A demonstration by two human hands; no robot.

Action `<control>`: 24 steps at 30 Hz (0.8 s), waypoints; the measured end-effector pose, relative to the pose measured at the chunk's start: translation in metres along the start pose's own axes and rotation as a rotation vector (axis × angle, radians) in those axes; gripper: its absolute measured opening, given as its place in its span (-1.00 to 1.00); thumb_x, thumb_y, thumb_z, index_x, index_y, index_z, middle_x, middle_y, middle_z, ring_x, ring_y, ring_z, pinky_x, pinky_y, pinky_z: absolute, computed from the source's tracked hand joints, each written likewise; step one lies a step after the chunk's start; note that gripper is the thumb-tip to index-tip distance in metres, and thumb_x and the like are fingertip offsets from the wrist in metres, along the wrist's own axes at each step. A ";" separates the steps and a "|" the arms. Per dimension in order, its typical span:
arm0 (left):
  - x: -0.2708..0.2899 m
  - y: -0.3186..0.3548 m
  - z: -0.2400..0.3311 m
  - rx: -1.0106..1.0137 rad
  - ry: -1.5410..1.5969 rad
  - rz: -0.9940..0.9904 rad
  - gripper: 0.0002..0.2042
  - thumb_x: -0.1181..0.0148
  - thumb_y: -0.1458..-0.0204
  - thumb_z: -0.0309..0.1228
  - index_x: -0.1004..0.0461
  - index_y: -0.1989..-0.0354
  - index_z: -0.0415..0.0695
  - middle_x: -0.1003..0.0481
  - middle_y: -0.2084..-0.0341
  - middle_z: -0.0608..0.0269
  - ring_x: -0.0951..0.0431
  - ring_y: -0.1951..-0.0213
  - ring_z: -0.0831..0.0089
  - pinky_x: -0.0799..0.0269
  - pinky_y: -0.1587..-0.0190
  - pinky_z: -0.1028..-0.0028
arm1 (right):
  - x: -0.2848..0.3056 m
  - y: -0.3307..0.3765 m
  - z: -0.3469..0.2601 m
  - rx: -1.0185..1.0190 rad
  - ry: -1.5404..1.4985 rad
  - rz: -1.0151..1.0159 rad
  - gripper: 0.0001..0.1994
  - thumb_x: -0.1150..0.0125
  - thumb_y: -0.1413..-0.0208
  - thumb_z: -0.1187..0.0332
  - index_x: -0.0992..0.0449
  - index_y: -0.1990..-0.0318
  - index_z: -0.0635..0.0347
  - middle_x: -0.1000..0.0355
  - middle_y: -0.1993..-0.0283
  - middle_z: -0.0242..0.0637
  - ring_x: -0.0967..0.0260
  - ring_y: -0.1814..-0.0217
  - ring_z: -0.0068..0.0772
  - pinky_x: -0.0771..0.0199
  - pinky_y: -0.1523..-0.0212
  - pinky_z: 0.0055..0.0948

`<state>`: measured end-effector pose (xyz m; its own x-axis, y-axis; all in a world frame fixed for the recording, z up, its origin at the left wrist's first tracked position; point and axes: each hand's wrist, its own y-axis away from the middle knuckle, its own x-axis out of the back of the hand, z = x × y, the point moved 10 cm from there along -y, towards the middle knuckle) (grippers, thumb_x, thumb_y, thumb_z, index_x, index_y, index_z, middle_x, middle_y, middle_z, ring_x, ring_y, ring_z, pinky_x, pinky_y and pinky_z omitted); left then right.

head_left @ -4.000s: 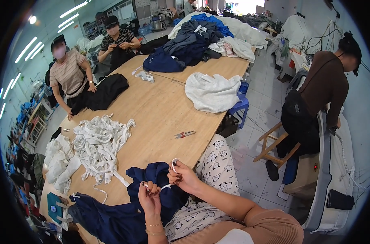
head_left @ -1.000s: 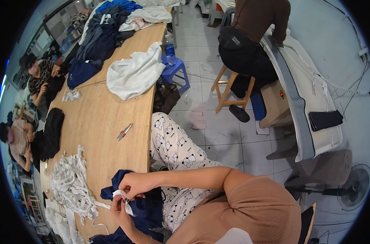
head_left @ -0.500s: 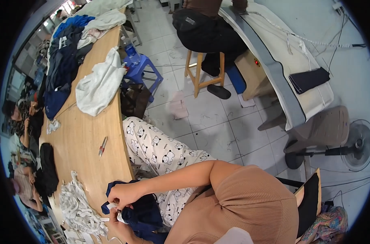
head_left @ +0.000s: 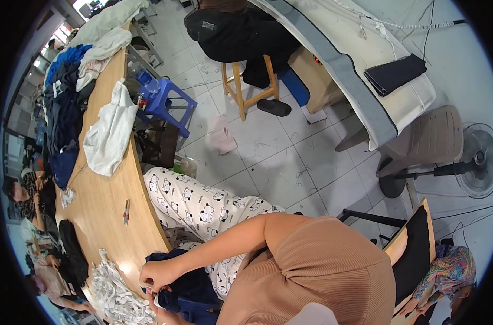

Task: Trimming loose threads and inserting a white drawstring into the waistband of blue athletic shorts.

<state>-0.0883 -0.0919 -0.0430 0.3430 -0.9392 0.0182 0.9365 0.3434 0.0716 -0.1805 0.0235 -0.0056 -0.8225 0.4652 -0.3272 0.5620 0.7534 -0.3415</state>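
A dark navy garment lies bunched over my lap at the table's edge, with a bit of white strip showing at its near end. My right hand is closed in a pinch at the garment's edge, on what looks like the white strip. Below it, my left hand is closed on the navy cloth, its fingers partly hidden by the fabric and the frame's lower edge. Beside both hands, a heap of white fabric strips spreads over the wooden table.
A slim red and silver tool lies on the table beyond the strips. Farther along are a white garment and piled dark clothes. A blue stool, a fan and an ironing table stand around. Other people sit nearby.
My view has shifted, so the table and room sit differently in the picture. The white strip between my hands shows less now. Both hands stay together at the navy garment.
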 end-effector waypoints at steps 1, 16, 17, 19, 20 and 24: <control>0.000 -0.003 -0.004 -0.017 0.065 -0.066 -0.48 -0.01 -0.04 -0.36 -0.17 -0.18 -0.35 -0.40 0.16 0.01 -0.46 0.16 0.31 -0.39 0.07 0.40 | -0.005 0.003 0.004 -0.043 -0.147 -0.074 -0.93 -0.20 0.20 0.59 -0.42 0.54 0.41 -0.41 0.63 -0.17 -0.41 0.70 -0.43 -0.40 0.73 -0.50; -0.033 0.012 0.028 0.031 -0.403 0.006 -0.69 0.05 -0.11 -0.40 -0.34 0.02 -0.30 -0.44 0.21 0.11 -0.43 0.16 0.38 -0.31 0.09 0.47 | -0.014 0.005 -0.008 0.180 0.541 0.048 -0.86 -0.17 0.30 0.52 -0.33 0.55 0.35 -0.39 0.52 0.04 -0.37 0.41 0.12 -0.31 0.44 -0.11; -0.062 0.022 0.055 -0.011 -0.660 -0.051 -0.65 0.06 -0.17 -0.41 -0.26 -0.08 -0.35 -0.46 0.14 0.02 -0.45 0.11 0.27 -0.31 0.02 0.42 | -0.010 0.010 -0.007 0.189 0.558 0.045 -0.85 -0.17 0.31 0.52 -0.33 0.54 0.36 -0.39 0.52 0.04 -0.37 0.40 0.12 -0.31 0.42 -0.10; -0.049 0.024 0.056 -0.001 -0.637 -0.024 -0.68 0.02 -0.15 -0.41 -0.33 0.00 -0.38 -0.46 0.14 0.01 -0.44 0.09 0.28 -0.29 0.00 0.44 | -0.017 0.014 -0.019 0.190 0.574 -0.003 -0.84 -0.17 0.30 0.51 -0.33 0.53 0.37 -0.38 0.51 0.05 -0.37 0.38 0.12 -0.32 0.40 -0.09; -0.057 0.025 0.062 -0.060 -0.750 -0.117 -0.70 0.01 -0.14 -0.42 -0.35 0.03 -0.38 -0.46 0.13 0.03 -0.43 0.07 0.31 -0.29 -0.01 0.44 | -0.020 0.015 -0.024 0.211 0.604 0.008 -0.85 -0.16 0.28 0.51 -0.33 0.53 0.37 -0.37 0.50 0.05 -0.36 0.36 0.12 -0.32 0.39 -0.09; -0.032 0.024 0.032 0.129 -0.373 -0.002 -0.75 -0.03 -0.14 -0.41 -0.40 0.09 -0.30 -0.44 0.13 0.10 -0.43 0.07 0.36 -0.30 -0.02 0.44 | -0.020 0.019 -0.033 0.240 0.696 0.004 -0.84 -0.13 0.19 0.50 -0.30 0.44 0.35 -0.34 0.42 0.00 -0.34 0.34 0.11 -0.32 0.37 -0.11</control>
<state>-0.0788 -0.0541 -0.0101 0.2692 -0.8862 0.3770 0.9120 0.3604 0.1959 -0.1569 0.0439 0.0236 -0.6409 0.7153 0.2785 0.5034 0.6655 -0.5510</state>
